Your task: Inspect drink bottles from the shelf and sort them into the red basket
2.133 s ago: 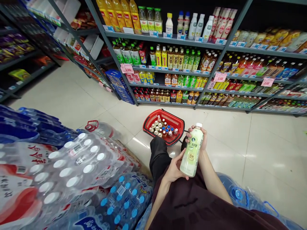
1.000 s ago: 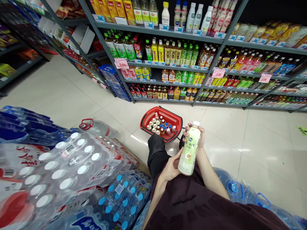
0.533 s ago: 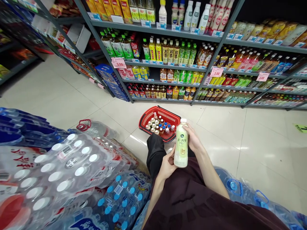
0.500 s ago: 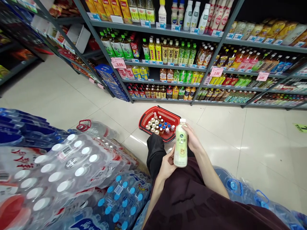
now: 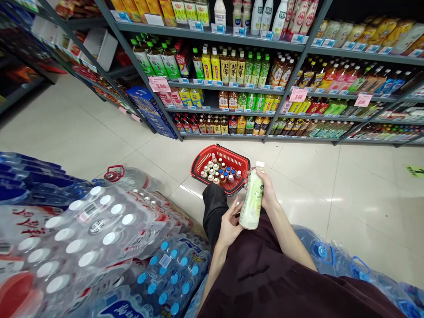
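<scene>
I hold a pale green drink bottle [image 5: 251, 198] with a white cap, upright over my lap. My right hand [image 5: 269, 192] wraps around its upper half from the right. My left hand [image 5: 229, 226] cups its base from the left, fingers spread against the bottle. Just beyond the bottle, a red plastic shopping basket [image 5: 228, 155] stands on the floor with several small capped bottles inside. My dark trouser leg [image 5: 214, 208] reaches toward the basket.
Shrink-wrapped packs of water bottles [image 5: 99, 229] are stacked at my left, and large blue water jugs [image 5: 334, 260] lie at my right. Grey shelving [image 5: 238, 42] full of drinks runs across the far side. Pale tiled floor [image 5: 347, 190] lies between.
The bottle has been turned in my hands, so the label now faces right. It went from tilted to nearly upright. The view has dropped slightly.
</scene>
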A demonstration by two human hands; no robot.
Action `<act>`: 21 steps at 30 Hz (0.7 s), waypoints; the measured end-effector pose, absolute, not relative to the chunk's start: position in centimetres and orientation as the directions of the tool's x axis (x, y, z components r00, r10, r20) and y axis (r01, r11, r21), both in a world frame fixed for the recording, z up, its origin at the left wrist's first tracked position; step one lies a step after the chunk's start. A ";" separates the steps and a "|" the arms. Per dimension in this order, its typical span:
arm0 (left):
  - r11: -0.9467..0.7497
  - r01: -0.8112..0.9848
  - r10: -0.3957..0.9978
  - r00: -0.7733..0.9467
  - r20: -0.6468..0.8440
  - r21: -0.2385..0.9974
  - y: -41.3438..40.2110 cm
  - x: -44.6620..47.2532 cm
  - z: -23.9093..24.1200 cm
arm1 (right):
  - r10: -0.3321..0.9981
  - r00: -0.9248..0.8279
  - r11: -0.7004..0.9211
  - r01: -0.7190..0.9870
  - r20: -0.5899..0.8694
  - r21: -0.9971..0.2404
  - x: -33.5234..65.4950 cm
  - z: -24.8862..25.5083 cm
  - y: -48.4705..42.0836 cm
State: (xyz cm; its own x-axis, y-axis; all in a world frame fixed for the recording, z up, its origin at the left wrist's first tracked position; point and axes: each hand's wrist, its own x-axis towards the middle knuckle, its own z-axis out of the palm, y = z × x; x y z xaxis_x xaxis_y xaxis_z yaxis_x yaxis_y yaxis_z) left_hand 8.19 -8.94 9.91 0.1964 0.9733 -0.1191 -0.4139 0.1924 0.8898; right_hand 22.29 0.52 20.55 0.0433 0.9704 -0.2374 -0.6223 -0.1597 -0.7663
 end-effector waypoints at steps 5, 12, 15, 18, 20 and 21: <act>0.181 -0.487 0.970 0.233 -0.073 0.854 -8.8 8.2 9.9 | 0.980 -0.107 -0.178 -0.847 -0.169 -0.500 22.9 19.9 0.5; 0.287 -0.400 0.895 0.435 -0.095 0.870 -9.1 8.6 11.1 | 0.968 -0.193 -0.246 -0.850 -0.159 -0.467 22.4 19.1 0.2; 0.262 -0.393 0.920 0.378 -0.106 0.881 -9.1 8.4 11.4 | 0.966 -0.195 -0.258 -0.740 -0.169 -0.621 22.5 19.5 0.5; 0.236 -0.384 0.950 0.285 -0.128 0.893 -9.0 8.3 11.5 | 0.974 -0.117 -0.223 -0.589 -0.192 -0.777 22.6 20.1 0.8; 0.239 -0.355 0.956 0.247 -0.157 0.904 -8.9 8.3 11.5 | 0.981 -0.027 -0.178 -0.495 -0.190 -0.850 22.5 20.1 0.8; 0.243 -0.331 0.957 0.234 -0.170 0.912 -8.9 8.4 11.5 | 0.983 0.019 -0.154 -0.459 -0.183 -0.875 22.4 20.1 0.7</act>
State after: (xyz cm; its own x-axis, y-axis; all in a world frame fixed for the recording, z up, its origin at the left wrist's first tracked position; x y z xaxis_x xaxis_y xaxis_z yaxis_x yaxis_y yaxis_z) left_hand 8.36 -8.94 11.46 0.2337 0.9573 -0.1699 -0.3314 0.2427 0.9117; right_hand 22.43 0.72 20.08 0.0192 0.9829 -0.1834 -0.4594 -0.1542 -0.8747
